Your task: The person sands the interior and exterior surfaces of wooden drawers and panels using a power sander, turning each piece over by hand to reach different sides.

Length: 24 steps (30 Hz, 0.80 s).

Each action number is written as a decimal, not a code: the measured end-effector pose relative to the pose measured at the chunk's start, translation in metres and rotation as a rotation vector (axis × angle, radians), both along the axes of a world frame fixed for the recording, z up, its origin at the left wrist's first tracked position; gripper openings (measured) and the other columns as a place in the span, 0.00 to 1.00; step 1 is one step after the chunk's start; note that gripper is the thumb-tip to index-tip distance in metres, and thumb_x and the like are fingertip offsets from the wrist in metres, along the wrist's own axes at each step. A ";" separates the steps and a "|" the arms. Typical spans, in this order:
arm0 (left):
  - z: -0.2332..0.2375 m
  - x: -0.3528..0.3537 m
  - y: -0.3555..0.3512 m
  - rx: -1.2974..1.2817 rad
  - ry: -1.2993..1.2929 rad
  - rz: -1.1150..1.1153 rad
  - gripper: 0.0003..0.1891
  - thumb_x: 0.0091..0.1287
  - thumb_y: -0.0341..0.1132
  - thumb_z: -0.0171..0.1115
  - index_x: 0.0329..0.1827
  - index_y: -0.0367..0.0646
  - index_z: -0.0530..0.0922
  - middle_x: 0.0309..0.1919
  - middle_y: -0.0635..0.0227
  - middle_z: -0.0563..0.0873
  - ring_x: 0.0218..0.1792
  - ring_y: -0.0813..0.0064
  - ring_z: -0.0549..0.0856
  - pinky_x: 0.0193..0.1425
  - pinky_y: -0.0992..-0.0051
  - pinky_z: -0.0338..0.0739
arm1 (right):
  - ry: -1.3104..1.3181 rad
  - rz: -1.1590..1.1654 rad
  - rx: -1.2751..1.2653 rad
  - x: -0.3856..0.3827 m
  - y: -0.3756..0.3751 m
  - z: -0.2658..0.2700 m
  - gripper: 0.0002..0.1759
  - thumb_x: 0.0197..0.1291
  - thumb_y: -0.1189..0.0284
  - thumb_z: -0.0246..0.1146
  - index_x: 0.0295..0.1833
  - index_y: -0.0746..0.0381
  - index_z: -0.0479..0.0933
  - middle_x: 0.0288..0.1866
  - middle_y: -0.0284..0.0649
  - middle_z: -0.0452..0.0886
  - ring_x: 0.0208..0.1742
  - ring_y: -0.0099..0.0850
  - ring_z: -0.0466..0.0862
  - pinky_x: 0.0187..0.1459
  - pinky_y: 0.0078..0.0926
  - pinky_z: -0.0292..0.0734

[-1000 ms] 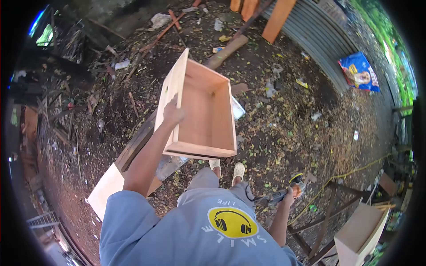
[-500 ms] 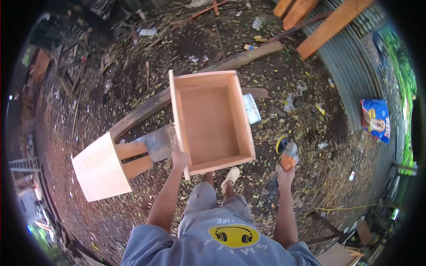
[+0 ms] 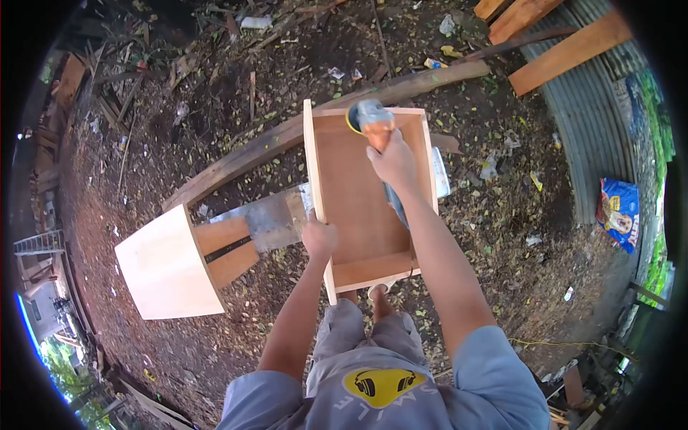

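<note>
A wooden drawer (image 3: 358, 215) stands in front of my legs with its open side up and its taller front panel on the left. My left hand (image 3: 319, 237) is closed around the edge of that panel, close to its middle. My right hand (image 3: 395, 163) grips an angle grinder (image 3: 373, 118) with a grey head, an orange section and a yellow-edged disc. The grinder's head is over the far end of the drawer, its disc toward the front panel's far inner corner. Its rear body and cord hang across the drawer's inside, partly hidden by my right forearm.
To the left, a pale wooden panel (image 3: 168, 266) joins brown boards (image 3: 228, 251). A long timber (image 3: 265, 147) lies behind the drawer on leaf-strewn ground. Orange-brown planks (image 3: 570, 54) rest on corrugated metal sheeting (image 3: 584, 132); a blue bag (image 3: 618, 213) lies at right.
My right hand has brought the grinder from the right side up and left, over the drawer's far end. My left hand stays on the front panel. The whole view has shifted slightly.
</note>
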<state>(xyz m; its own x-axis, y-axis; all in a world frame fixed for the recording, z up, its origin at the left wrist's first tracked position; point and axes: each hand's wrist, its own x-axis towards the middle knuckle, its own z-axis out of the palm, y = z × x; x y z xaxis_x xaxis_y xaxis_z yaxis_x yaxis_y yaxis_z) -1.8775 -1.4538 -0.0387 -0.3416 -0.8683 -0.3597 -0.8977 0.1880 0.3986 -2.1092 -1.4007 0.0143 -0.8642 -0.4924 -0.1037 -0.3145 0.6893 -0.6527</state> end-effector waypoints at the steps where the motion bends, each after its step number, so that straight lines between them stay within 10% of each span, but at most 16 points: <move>1: -0.003 0.001 0.004 -0.025 0.004 0.009 0.32 0.53 0.31 0.58 0.66 0.34 0.73 0.34 0.40 0.86 0.41 0.45 0.87 0.51 0.53 0.81 | -0.006 0.027 0.020 0.000 -0.014 -0.001 0.32 0.55 0.57 0.69 0.56 0.67 0.67 0.47 0.57 0.82 0.48 0.54 0.84 0.49 0.49 0.81; 12: 0.002 0.001 0.005 -0.001 0.017 0.022 0.31 0.54 0.31 0.58 0.66 0.40 0.74 0.33 0.42 0.86 0.37 0.42 0.87 0.46 0.50 0.81 | -0.044 0.140 0.080 0.013 -0.077 -0.007 0.33 0.55 0.57 0.68 0.57 0.67 0.66 0.46 0.56 0.82 0.48 0.53 0.85 0.49 0.48 0.81; 24: -0.003 0.002 0.004 -0.018 0.024 -0.002 0.31 0.54 0.31 0.59 0.66 0.35 0.73 0.32 0.40 0.86 0.37 0.42 0.87 0.47 0.51 0.81 | 0.052 -0.166 0.281 -0.081 0.027 -0.049 0.31 0.57 0.57 0.65 0.55 0.68 0.64 0.46 0.58 0.82 0.45 0.55 0.85 0.47 0.50 0.82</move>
